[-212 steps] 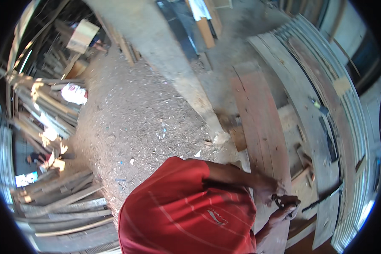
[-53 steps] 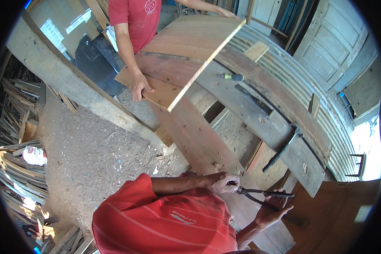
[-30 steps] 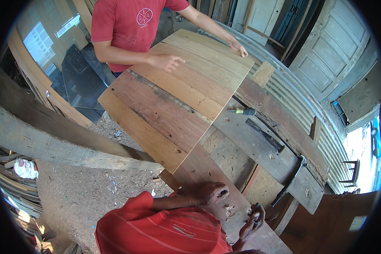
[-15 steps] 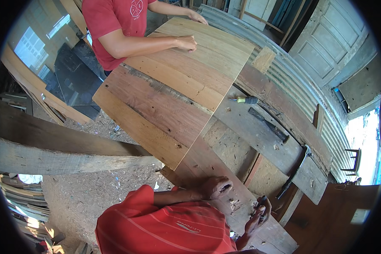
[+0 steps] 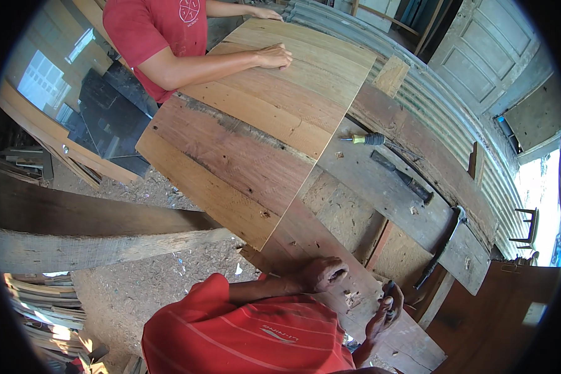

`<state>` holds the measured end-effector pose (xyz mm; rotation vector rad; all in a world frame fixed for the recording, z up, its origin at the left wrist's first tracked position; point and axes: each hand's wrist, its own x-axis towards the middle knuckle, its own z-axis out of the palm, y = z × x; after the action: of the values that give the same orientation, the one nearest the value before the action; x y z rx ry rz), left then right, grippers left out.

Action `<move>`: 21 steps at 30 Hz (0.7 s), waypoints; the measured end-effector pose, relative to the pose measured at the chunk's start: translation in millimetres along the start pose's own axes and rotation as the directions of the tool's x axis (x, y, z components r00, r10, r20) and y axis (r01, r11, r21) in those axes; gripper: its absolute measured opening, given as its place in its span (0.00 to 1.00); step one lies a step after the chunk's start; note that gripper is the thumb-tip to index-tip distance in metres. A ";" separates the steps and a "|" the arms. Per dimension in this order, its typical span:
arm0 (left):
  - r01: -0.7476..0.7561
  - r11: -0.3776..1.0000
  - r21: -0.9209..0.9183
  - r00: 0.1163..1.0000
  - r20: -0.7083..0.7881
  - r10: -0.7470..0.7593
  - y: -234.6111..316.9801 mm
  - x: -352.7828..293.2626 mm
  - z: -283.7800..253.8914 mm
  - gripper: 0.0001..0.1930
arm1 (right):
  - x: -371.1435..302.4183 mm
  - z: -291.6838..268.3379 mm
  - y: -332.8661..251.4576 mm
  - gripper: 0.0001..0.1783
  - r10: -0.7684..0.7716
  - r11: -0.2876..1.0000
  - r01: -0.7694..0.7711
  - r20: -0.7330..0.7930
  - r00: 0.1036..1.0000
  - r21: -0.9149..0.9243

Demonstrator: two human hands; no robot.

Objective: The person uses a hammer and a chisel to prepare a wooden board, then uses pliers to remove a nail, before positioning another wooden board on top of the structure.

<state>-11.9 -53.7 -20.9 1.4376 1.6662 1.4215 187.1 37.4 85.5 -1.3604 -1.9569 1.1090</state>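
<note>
My left hand [image 5: 325,274] is curled into a loose fist above the brown plank [image 5: 308,240] of the workbench, its hollow too dark to see into. Close by on the right, my right hand [image 5: 385,315] is closed with the thumb up. A small dark thing shows at its fingertips, too unclear to name. Beyond my hands lies a wide panel of joined wooden boards [image 5: 243,146], its near corner overlapping the plank. A co-worker in a red shirt [image 5: 159,37] stands at its far left, one closed hand and one flat hand on it.
On a grey board [image 5: 386,181] lie a screwdriver [image 5: 368,139], a dark chisel-like tool [image 5: 405,179] and a claw hammer [image 5: 441,249]. Corrugated sheets [image 5: 430,100] run behind the bench. A thick curved timber [image 5: 106,249] stands at left, near stacked wood strips [image 5: 47,302].
The view has shifted slightly. The co-worker's arm and hands have moved a little on the panel. My own hands keep nearly the same pose.
</note>
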 end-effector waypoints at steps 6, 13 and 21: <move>0.070 0.997 -0.018 0.997 0.028 -0.069 -10.4 -5.5 5.3 0.08 | 6.4 7.3 -8.1 0.44 0.015 0.995 -0.019 0.042 0.999 0.102; 0.054 0.998 -0.022 0.997 0.055 -0.052 -2.4 2.2 -1.5 0.08 | 11.4 25.7 -6.8 0.42 0.025 0.999 -0.028 0.099 0.995 0.027; 0.060 0.998 -0.017 0.998 0.016 -0.060 6.9 7.8 -4.5 0.06 | 23.4 25.4 -3.2 0.44 0.012 0.997 -0.003 0.112 0.994 -0.077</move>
<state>-15.6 -48.9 -11.3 1.3742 1.6686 1.3855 157.1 50.1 73.5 -1.3723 -2.0959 1.1477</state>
